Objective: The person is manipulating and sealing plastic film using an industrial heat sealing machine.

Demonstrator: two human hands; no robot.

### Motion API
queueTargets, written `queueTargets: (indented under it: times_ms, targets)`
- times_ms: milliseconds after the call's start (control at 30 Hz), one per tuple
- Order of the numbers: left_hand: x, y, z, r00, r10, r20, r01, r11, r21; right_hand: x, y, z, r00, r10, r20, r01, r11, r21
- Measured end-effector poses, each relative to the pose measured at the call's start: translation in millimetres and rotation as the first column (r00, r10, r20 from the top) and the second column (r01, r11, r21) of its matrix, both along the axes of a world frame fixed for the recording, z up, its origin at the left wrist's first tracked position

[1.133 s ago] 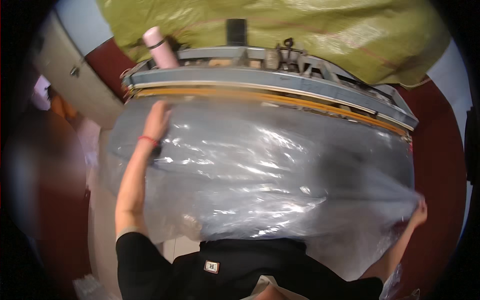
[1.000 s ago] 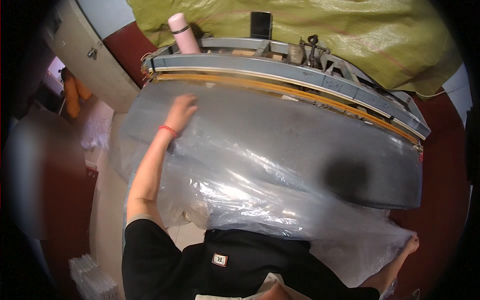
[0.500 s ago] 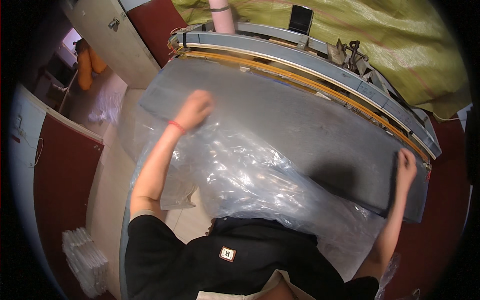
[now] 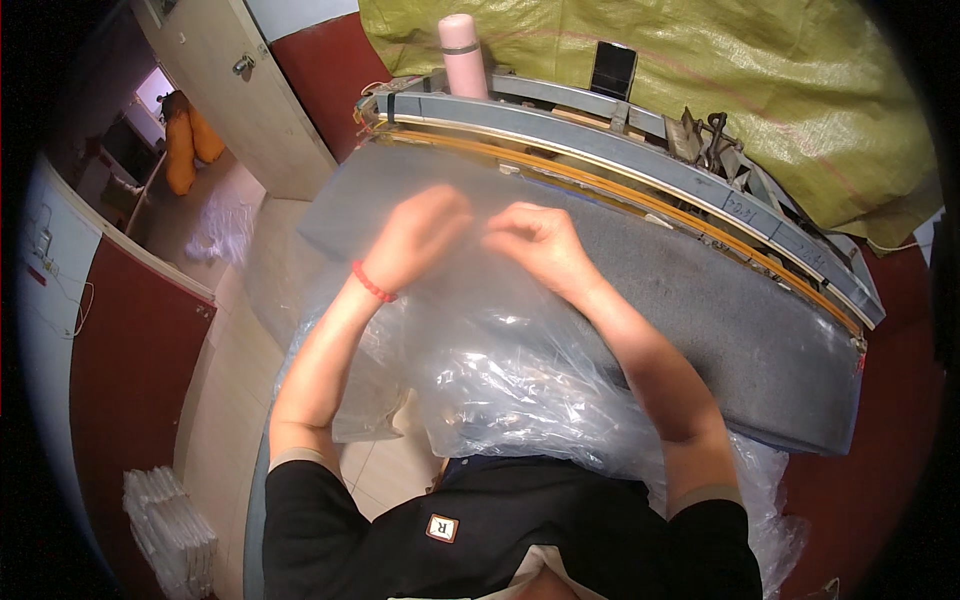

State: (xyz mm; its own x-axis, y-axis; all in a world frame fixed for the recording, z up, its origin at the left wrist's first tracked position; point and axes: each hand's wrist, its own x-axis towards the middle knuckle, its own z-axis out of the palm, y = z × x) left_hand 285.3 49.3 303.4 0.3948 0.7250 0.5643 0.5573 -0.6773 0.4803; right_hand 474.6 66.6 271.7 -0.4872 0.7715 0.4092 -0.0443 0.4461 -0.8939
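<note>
A sheet of clear plastic film point(image 4: 500, 375) lies crumpled and shiny between my body and a long grey padded surface point(image 4: 740, 310). It rises in a hazy stretch to both hands over the far-left half of the pad. My left hand point(image 4: 422, 235), with a red bead bracelet point(image 4: 373, 283) at its wrist, is curled closed on the film; its fingertips are smeared by motion. Close beside it on the right, my right hand point(image 4: 545, 245) pinches the film between thumb and fingers. What lies inside that pinch is partly hidden.
A metal frame with an orange strip point(image 4: 640, 195) runs along the pad's far edge. Behind it stand a pink bottle point(image 4: 463, 60), a dark phone point(image 4: 613, 70) and a metal clamp point(image 4: 714, 140). Folded plastic packets point(image 4: 172, 530) are stacked at lower left, below an open door point(image 4: 240, 90).
My right hand has come from the pad's far right end to beside my left hand. My left hand has shifted slightly right. The film now hangs higher between them.
</note>
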Motion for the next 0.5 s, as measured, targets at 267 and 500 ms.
queueTargets:
  times_ms: [267, 500]
  targets:
    - [25.6, 0.1, 0.9, 0.989, -0.064, -0.132, 0.082, 0.987, 0.135, 19.9, -10.9, -16.7, 0.965, -0.005, -0.262, -0.072, 0.956, -0.283]
    - [50.9, 13.7, -1.1, 0.998, -0.051, -0.047, 0.048, 0.997, -0.053, 55.8, -20.9, -18.3, 0.942, -0.289, -0.168, 0.242, 0.936, -0.254]
